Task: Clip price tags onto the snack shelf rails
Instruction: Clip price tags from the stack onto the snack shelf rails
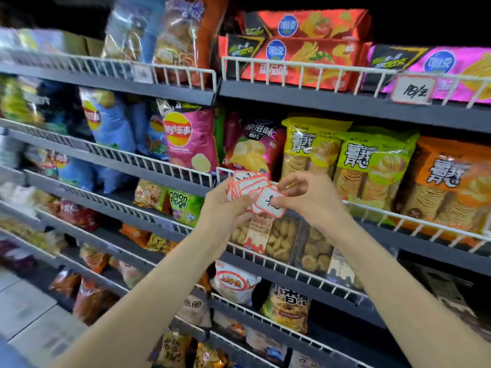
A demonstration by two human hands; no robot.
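Both hands up in front of snack shelves. Left hand (221,201) grips a fanned stack of price tags (245,185), white cards with red-orange borders. Right hand (309,193) pinches the front tag (271,201) of the fan, black handwriting on it, partly covered by the fingers. Hands sit just in front of the white wire rail (414,217) of the middle shelf, near its left end. Behind the rail: green chip packs (372,166), an orange pack (449,181), a pink Lay's bag (190,139). One handwritten tag (413,90) is already clipped on the upper rail, by the magenta box (449,67).
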